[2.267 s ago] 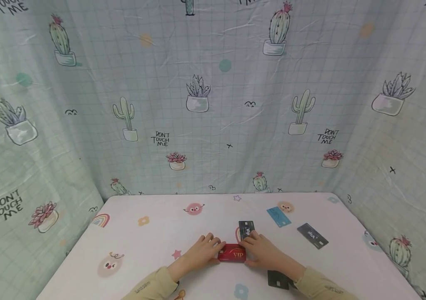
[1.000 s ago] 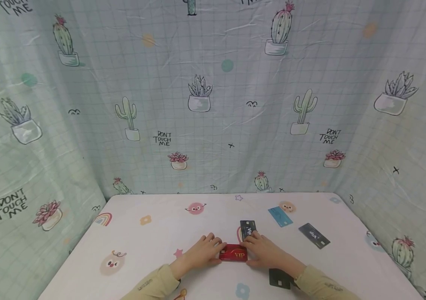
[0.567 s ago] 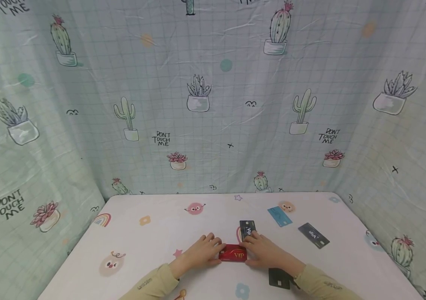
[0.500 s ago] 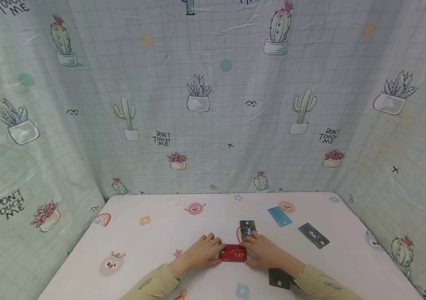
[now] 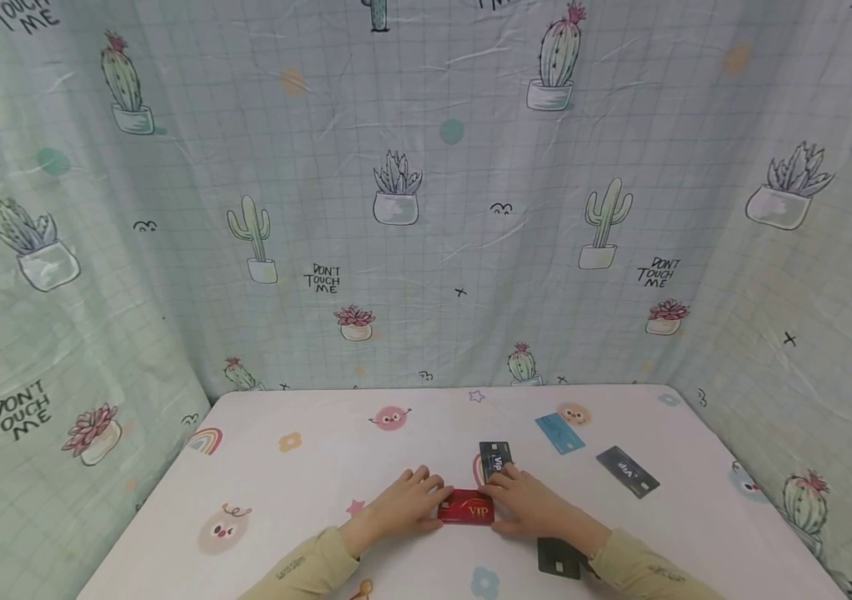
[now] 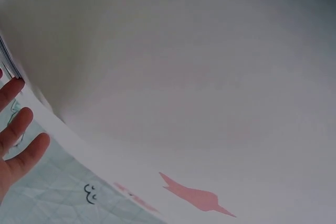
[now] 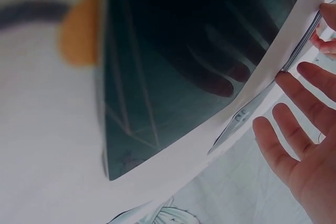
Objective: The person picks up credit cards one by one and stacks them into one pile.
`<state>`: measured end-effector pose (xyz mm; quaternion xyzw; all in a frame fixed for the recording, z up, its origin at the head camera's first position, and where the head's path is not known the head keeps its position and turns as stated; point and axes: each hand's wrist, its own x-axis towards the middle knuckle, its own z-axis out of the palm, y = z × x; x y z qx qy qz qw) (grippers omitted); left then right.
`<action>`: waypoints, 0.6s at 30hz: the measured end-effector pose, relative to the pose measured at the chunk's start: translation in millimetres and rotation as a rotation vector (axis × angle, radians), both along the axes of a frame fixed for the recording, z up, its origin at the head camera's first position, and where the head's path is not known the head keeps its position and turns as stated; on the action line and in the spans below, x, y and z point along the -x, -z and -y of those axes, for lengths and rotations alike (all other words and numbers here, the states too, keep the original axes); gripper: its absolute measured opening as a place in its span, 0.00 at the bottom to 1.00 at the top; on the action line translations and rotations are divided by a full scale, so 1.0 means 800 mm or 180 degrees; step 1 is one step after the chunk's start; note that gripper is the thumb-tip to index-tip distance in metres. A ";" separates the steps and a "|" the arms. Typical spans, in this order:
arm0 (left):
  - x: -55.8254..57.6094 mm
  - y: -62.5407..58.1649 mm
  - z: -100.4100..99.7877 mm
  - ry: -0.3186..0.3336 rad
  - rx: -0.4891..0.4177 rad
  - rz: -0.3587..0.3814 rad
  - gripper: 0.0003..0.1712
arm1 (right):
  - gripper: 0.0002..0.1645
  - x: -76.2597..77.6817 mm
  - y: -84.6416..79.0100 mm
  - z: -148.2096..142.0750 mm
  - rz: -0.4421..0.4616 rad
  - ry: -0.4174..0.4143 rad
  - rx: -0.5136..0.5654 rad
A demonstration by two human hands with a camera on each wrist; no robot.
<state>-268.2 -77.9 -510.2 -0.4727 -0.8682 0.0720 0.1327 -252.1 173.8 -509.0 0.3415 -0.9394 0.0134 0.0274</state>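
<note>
A red card (image 5: 467, 507) marked VIP lies face up on top of a thin stack at the near middle of the table. Edge-on, the card stack (image 7: 300, 43) shows several layers in the right wrist view. My left hand (image 5: 408, 502) pinches the stack's left end between thumb and fingers. At its right end, my right hand (image 5: 526, 502) does the same. The fingers (image 6: 10, 94) of the left hand touch the stack's edge in the left wrist view. Just behind the right hand is a black VIP card (image 5: 495, 454), partly covered by its fingertips.
A blue card (image 5: 559, 433) and a dark grey VIP card (image 5: 628, 472) lie farther right on the white patterned table (image 5: 306, 492). Another black card (image 5: 558, 560) is partly under the right forearm. A cactus-print curtain (image 5: 426, 250) encloses the back and sides.
</note>
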 end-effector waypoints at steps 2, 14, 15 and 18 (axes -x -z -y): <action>0.000 -0.001 0.000 -0.0003 -0.0007 0.0047 0.29 | 0.34 0.000 0.000 -0.002 0.0024 -0.0007 0.0006; 0.000 -0.008 -0.002 0.0042 -0.0166 0.0150 0.27 | 0.32 0.004 -0.006 -0.018 -0.0139 -0.0047 -0.0011; 0.001 -0.010 -0.003 0.0048 -0.0185 0.0131 0.26 | 0.32 0.004 -0.006 -0.019 -0.0173 -0.0053 0.0001; 0.002 -0.014 -0.007 0.0049 -0.0179 0.0063 0.25 | 0.29 0.005 -0.007 -0.023 -0.0253 -0.0050 0.0053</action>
